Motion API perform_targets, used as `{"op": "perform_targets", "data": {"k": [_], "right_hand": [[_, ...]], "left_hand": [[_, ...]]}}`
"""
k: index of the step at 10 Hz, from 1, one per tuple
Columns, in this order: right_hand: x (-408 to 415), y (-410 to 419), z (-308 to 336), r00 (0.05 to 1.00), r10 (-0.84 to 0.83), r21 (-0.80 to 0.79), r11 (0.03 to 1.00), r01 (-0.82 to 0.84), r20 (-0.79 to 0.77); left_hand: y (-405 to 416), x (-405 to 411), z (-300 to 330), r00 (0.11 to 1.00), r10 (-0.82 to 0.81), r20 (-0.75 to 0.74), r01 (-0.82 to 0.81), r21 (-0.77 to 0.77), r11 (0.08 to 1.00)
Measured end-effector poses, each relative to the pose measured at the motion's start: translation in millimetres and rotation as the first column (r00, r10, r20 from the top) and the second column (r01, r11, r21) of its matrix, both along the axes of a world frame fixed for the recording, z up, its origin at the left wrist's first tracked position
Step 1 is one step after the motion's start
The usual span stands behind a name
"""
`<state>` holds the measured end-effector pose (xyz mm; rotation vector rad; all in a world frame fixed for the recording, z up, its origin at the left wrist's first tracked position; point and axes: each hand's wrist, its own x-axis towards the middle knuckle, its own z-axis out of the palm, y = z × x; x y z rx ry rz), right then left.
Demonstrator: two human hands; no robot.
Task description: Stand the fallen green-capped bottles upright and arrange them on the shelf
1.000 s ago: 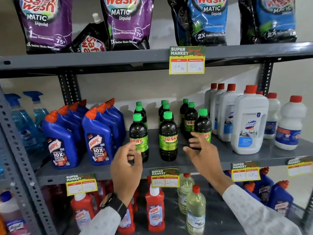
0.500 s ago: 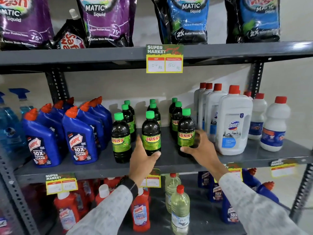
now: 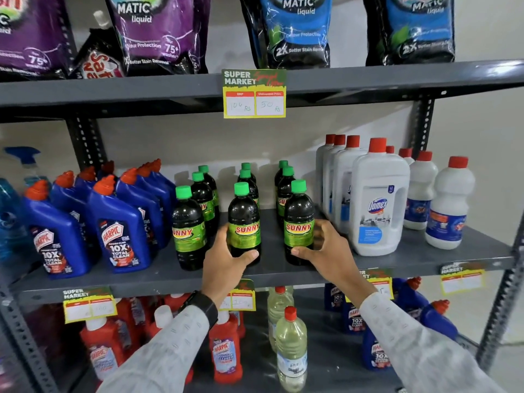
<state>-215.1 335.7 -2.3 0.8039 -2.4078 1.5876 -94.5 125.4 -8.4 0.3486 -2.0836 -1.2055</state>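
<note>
Several dark green-capped SUNNY bottles stand upright in three rows on the grey middle shelf (image 3: 397,262). My left hand (image 3: 226,262) wraps the base of the front middle bottle (image 3: 243,222). My right hand (image 3: 326,251) grips the lower part of the front right bottle (image 3: 299,219). The front left bottle (image 3: 187,228) stands free beside my left hand. Behind each front bottle two more stand upright, partly hidden.
Blue Harpic bottles (image 3: 122,231) crowd the shelf to the left, white red-capped Domex jugs (image 3: 380,205) to the right. Detergent pouches (image 3: 295,29) stand on the upper shelf. Red and clear bottles (image 3: 290,344) fill the lower shelf. A price tag (image 3: 253,95) hangs overhead.
My left hand moved from the left bottle to the middle bottle and closed on it. My right hand slid down and gripped the right bottle's base. The view came closer.
</note>
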Motion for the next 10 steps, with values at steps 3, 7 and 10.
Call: {"op": "perform_targets", "data": {"k": [3,7,10], "right_hand": [[0.3,-1.1,-4.2,1.000,0.019,-0.012,1.000,-0.019,0.004],[3.6,-4.7,-4.7,1.000,-0.010,-0.002,1.000,0.010,0.009],[6.5,10.2,4.2,1.000,-0.012,0.000,1.000,0.012,-0.004]], "left_hand": [[-0.5,-0.3,-3.5,1.000,0.000,-0.007,0.000,0.004,1.000],[-0.1,5.6,1.5,1.000,-0.008,0.000,0.008,-0.016,1.000],[1.1,22.7,6.7,0.996,0.037,-0.085,-0.050,-0.159,0.986]]}}
